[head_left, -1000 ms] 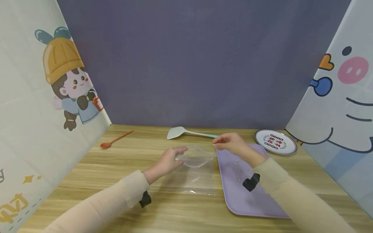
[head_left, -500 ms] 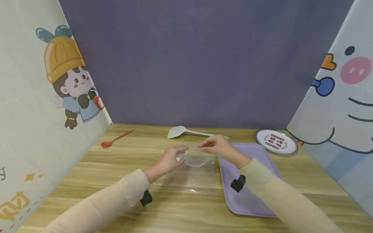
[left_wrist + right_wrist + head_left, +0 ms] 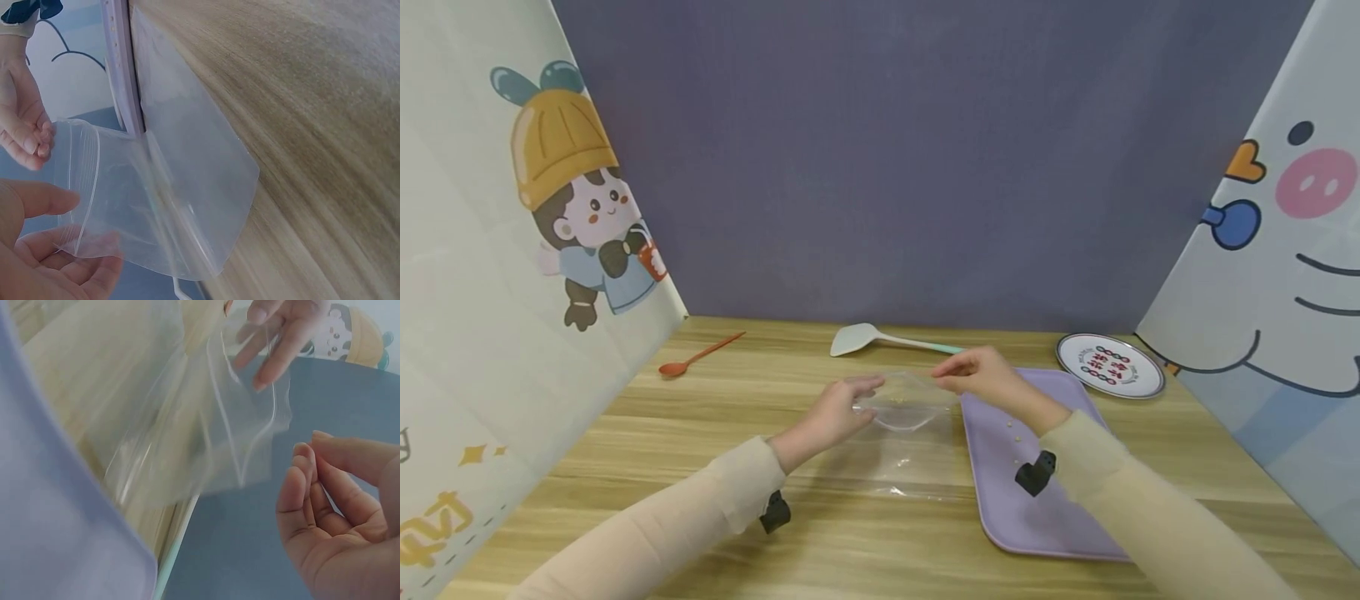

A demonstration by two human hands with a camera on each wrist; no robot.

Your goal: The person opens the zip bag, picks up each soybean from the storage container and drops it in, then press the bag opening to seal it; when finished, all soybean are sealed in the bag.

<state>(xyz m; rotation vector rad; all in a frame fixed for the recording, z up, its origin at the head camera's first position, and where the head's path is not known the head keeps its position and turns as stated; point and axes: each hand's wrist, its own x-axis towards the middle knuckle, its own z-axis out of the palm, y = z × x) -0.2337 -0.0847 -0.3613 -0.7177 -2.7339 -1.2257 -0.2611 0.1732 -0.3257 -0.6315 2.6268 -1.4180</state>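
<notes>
A clear zip bag [image 3: 913, 462] stands mouth-up, its lower part on the table. My left hand [image 3: 838, 417] holds the left side of its mouth; in the left wrist view the thumb of the left hand [image 3: 56, 250] is at the rim and the other fingers curl behind the film. Small yellowish pieces show through the bag. My right hand [image 3: 1000, 387] hovers at the right of the mouth, over the purple tray's [image 3: 1045, 517] far left corner. In the right wrist view, the right hand's [image 3: 344, 512] fingertips meet the thumb, with nothing visible between them.
Several small pale beads lie on the tray, partly hidden by my right arm. A white spatula [image 3: 853, 339] with a green handle lies behind the bag. An orange spoon [image 3: 673, 369] is at the back left, a patterned plate [image 3: 1110, 365] at the back right.
My right hand moved left from above the tray to over the bag's mouth, then back slightly right. The left hand and the bag have hardly moved.
</notes>
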